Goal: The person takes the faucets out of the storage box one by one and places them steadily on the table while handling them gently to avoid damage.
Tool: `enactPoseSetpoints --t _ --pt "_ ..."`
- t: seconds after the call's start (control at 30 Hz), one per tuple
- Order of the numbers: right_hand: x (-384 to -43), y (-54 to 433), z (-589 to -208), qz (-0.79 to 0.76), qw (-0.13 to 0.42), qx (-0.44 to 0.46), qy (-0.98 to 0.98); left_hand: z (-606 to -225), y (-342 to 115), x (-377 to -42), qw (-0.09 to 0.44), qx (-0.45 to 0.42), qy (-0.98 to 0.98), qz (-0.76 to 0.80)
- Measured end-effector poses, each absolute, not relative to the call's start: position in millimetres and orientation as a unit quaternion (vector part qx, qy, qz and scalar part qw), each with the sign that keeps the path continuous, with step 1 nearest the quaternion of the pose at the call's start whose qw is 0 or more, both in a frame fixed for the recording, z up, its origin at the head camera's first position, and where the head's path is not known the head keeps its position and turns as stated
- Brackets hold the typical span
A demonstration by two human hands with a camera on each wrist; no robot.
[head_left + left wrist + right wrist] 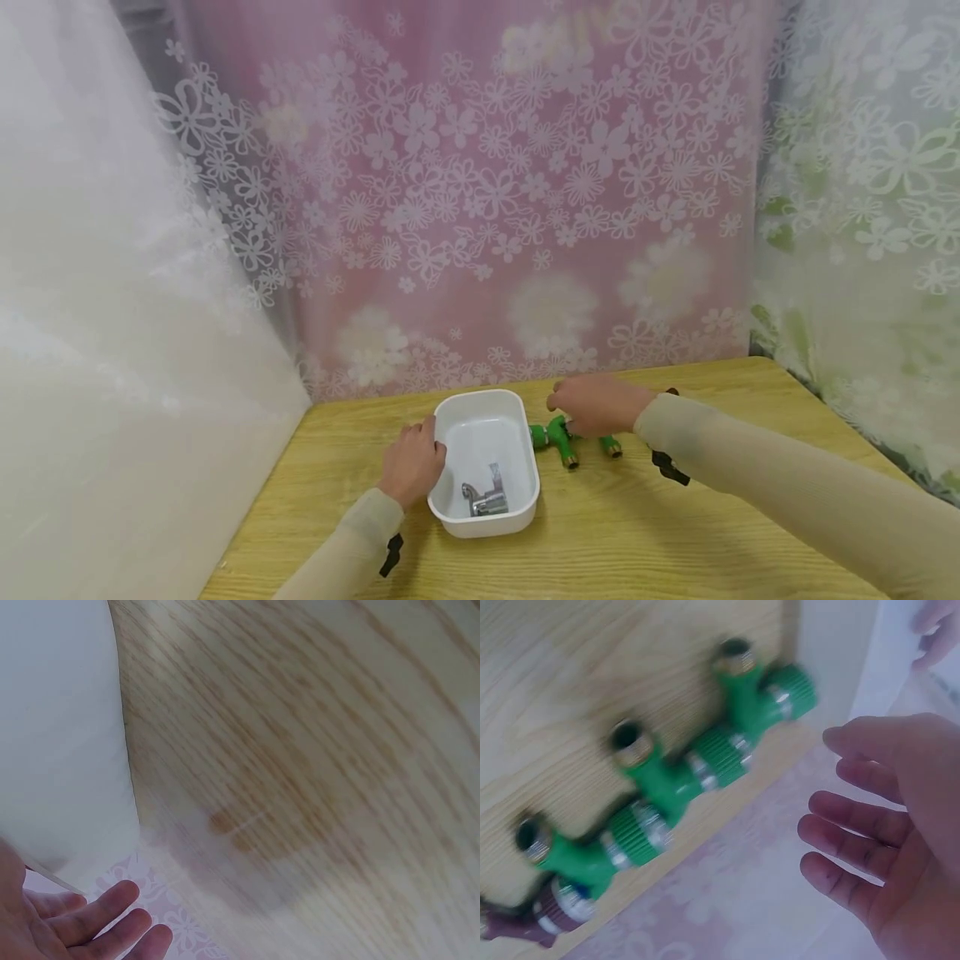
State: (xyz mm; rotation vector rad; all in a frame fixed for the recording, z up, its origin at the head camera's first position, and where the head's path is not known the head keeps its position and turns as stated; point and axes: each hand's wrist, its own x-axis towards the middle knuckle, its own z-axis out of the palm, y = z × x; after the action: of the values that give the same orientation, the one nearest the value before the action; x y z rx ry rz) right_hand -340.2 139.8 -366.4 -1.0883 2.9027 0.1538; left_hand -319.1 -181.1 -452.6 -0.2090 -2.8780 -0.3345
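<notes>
A white basin (pixel 527 508) stands on the table with a chrome tap (pixel 489 502) lying in its near end. My left hand (pixel 413 460) is at the basin's left rim, and in the left wrist view its fingers (pixel 112 904) extend past the basin's outer wall. To the basin's right lies a chain of green Y-shaped fittings (pixel 664 784) with brass-tipped branches and ribbed collars. A maroon fitting (pixel 525 924) continues the chain at one end. My right hand (pixel 600 404) is over the chain, fingers loosely spread, with nothing between them.
The wood-grain table (pixel 622 533) backs onto a pink flowered curtain (pixel 480 208). A pale sheet (pixel 135 317) hangs along the left side and a green-and-white one (pixel 862 250) along the right. Dark wrist straps (pixel 669 468) show under the sleeves.
</notes>
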Motion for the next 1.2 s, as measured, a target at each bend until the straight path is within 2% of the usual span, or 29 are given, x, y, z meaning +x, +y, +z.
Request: enactPoseSetpoints --t 0.23,0.57,0.77,1.2 --pt "-326.8 102.3 -355.4 0.031 0.037 -0.393 0.918 -452.2 -181.3 -317.7 0.114 -0.068 -0.984 -0.118" --pt "-325.0 55.1 -349.0 0.034 0.104 -0.388 0.915 -450.1 -181.4 -319.3 0.110 -0.060 -0.986 -0.113" --pt "-328.2 39.4 -353.2 0.037 0.141 -0.389 0.910 -450.1 -180.5 -320.1 0.107 -0.061 -0.987 -0.103" --pt "-339.3 7.4 -371.4 0.047 0.185 -0.407 0.893 -448.6 -180.5 -319.6 0.108 -0.065 -0.987 -0.104"
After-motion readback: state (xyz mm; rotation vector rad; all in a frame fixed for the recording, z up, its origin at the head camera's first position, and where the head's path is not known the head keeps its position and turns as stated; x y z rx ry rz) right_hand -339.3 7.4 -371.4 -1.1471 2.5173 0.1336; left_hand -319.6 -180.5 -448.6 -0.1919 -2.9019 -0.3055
